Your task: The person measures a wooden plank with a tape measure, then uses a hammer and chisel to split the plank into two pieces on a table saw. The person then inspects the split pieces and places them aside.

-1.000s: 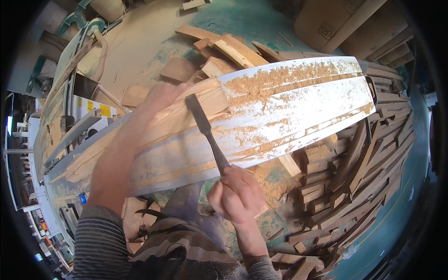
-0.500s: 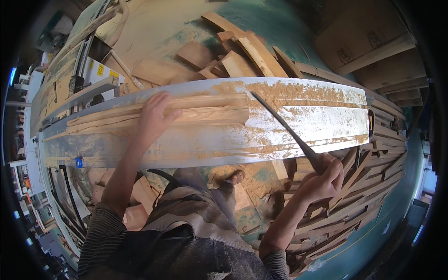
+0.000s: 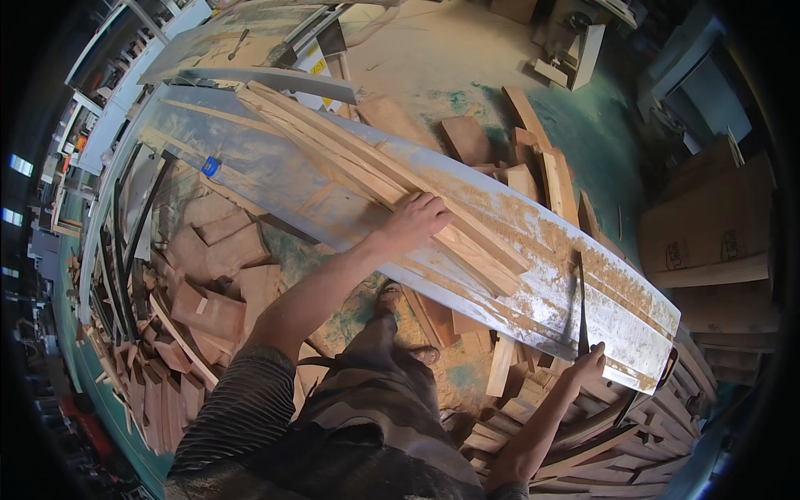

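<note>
While left hand presses flat, fingers spread, on strips atop the bench | right hand grips blade at bench's near edge | blade points away from body, across bench's long axis | offcuts on floor.

Grey bench, tan strips, possibly green floor, striped sleeve.
</note>
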Demonstrator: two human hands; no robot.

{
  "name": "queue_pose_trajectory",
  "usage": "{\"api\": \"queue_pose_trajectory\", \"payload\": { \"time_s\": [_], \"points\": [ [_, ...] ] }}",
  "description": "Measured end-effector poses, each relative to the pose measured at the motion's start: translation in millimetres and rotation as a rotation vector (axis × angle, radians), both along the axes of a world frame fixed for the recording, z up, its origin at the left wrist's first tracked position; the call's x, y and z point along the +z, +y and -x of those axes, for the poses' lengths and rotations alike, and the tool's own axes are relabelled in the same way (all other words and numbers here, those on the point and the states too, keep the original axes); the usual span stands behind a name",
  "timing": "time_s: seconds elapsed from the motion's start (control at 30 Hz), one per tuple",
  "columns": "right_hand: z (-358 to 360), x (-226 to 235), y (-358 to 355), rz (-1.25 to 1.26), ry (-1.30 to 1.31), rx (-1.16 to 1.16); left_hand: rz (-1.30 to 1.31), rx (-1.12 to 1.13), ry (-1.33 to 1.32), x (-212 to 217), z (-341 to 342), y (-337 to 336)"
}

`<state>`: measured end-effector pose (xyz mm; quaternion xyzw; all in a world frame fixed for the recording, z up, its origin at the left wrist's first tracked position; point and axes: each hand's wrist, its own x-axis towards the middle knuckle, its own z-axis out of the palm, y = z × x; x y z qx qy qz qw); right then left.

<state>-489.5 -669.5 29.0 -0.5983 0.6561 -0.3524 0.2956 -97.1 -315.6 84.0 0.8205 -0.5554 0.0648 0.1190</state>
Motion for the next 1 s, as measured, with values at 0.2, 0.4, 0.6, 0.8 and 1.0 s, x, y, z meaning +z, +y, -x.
{"api": "queue_pose_trajectory", "payload": {
  "time_s": [0.2,0.4,0.6,0.8,1.0],
  "points": [
    [-90,67,101,0.181,0.020,0.747,0.112,-0.077,-0.016,5,16,24],
    [-165,79,181,0.047,0.385,1.263,0.225,-0.121,-0.010,3,29,48],
    [-128,79,205,-0.588,0.228,1.355,0.204,-0.209,0.111,3,66,86],
    [-68,48,218,-0.800,0.022,1.251,0.262,-0.054,0.159,25,116,106],
    [-65,70,252,-0.566,0.156,1.337,0.735,0.685,0.963,-27,241,129]
  ]
}}
